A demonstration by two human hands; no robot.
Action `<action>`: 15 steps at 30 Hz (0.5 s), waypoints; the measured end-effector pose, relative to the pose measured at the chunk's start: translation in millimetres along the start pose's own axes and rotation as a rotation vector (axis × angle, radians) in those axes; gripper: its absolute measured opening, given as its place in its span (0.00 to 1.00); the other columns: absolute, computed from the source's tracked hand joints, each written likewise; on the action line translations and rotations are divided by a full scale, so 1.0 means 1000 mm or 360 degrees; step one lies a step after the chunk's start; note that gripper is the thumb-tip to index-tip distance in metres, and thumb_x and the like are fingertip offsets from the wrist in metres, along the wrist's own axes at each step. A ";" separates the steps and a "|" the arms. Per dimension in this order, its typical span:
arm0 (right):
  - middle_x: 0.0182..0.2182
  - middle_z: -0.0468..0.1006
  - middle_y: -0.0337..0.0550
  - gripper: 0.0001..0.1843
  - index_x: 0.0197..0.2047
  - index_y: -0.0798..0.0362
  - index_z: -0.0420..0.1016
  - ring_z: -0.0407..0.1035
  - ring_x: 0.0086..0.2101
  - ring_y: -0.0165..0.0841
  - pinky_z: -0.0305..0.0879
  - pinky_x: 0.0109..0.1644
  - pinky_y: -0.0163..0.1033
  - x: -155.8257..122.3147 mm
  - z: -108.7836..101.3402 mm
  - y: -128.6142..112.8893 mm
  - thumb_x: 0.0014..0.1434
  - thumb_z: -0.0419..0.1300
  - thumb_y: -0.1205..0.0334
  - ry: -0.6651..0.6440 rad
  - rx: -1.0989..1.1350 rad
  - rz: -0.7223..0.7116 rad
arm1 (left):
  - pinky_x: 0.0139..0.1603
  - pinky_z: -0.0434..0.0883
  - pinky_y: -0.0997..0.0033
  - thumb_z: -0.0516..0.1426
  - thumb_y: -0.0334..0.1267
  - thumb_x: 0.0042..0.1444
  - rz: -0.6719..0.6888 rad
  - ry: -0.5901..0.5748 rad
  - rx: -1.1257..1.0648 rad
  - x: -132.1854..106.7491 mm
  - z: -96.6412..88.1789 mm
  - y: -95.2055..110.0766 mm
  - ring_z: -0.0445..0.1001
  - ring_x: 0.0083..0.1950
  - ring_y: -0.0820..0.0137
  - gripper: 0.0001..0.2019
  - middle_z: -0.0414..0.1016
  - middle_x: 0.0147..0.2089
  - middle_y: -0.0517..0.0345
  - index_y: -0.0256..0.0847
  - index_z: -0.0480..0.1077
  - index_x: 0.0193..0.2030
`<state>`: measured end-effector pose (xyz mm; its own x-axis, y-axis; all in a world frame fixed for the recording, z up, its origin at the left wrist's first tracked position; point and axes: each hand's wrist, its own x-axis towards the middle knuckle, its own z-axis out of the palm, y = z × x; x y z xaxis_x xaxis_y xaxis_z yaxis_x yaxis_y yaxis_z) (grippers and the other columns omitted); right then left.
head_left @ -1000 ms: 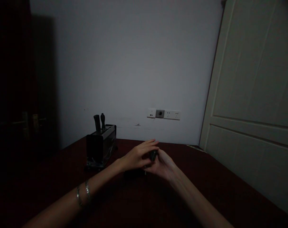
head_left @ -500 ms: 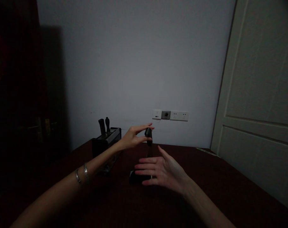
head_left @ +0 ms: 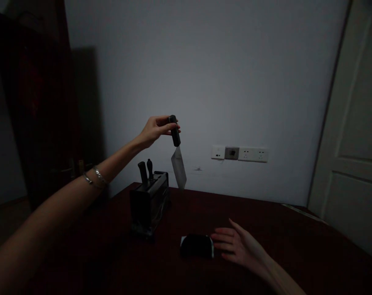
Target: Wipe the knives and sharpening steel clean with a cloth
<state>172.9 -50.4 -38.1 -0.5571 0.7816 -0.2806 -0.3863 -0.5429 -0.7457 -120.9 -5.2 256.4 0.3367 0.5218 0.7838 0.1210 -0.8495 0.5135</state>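
Observation:
My left hand [head_left: 161, 129] grips the black handle of a cleaver [head_left: 179, 167] and holds it up in the air, its broad grey blade hanging down. Below and to the left of the blade stands a dark knife block [head_left: 150, 200] with two black handles sticking out of its top. My right hand [head_left: 235, 246] is low over the table with fingers spread, holding nothing. Just left of its fingertips lies a small black object [head_left: 197, 246] with pale edges; its kind is too dark to make out.
The dark red table [head_left: 235, 209] reaches back to a pale wall [head_left: 204, 82]. Wall sockets [head_left: 252, 154] sit above its far edge. A light panelled door [head_left: 354, 143] stands at the right, and a dark doorway lies on the left.
My left hand has lifted the cleaver up and to the left, away from the black object. My right hand has shifted right and down. The view has also moved.

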 end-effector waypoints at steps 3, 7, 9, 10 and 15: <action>0.39 0.78 0.53 0.25 0.43 0.60 0.71 0.73 0.36 0.39 0.67 0.34 0.40 0.023 -0.030 0.005 0.56 0.51 0.45 0.0056 -0.0003 0.0026 | 0.41 0.72 0.62 0.59 0.41 0.49 0.0017 0.0096 0.0053 0.013 -0.020 -0.005 0.75 0.38 0.66 0.15 0.74 0.38 0.49 0.34 0.70 0.41; 0.40 0.78 0.50 0.24 0.44 0.58 0.71 0.73 0.36 0.39 0.68 0.34 0.39 0.045 -0.059 0.009 0.55 0.53 0.45 0.0141 -0.0010 0.0035 | 0.39 0.72 0.65 0.58 0.45 0.50 0.0004 0.0193 0.0106 0.027 -0.044 -0.015 0.74 0.37 0.68 0.17 0.74 0.38 0.50 0.35 0.69 0.42; 0.39 0.78 0.50 0.23 0.44 0.58 0.71 0.74 0.36 0.38 0.68 0.35 0.39 0.053 -0.069 0.011 0.55 0.54 0.47 0.0173 0.0014 0.0008 | 0.39 0.71 0.66 0.58 0.46 0.50 -0.0011 0.0219 0.0106 0.032 -0.054 -0.021 0.74 0.36 0.69 0.18 0.74 0.38 0.50 0.35 0.69 0.43; 0.39 0.78 0.50 0.22 0.43 0.58 0.71 0.74 0.35 0.37 0.68 0.36 0.39 0.056 -0.073 0.012 0.55 0.55 0.48 0.0191 0.0034 -0.0014 | 0.39 0.71 0.66 0.57 0.47 0.51 -0.0017 0.0232 0.0098 0.034 -0.059 -0.024 0.74 0.36 0.69 0.18 0.74 0.38 0.50 0.35 0.68 0.43; 0.35 0.79 0.49 0.16 0.38 0.58 0.73 0.74 0.35 0.36 0.68 0.40 0.41 0.063 -0.081 0.016 0.55 0.57 0.53 0.0268 0.0121 -0.0077 | 0.39 0.70 0.67 0.57 0.48 0.52 -0.0034 0.0303 0.0041 0.037 -0.076 -0.040 0.74 0.34 0.71 0.18 0.74 0.36 0.51 0.35 0.68 0.43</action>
<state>191.0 14.5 -116.6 -0.4079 0.8442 -0.3477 -0.4675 -0.5202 -0.7147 -183.8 54.0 291.7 0.1512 0.5430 0.8260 0.1510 -0.8385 0.5235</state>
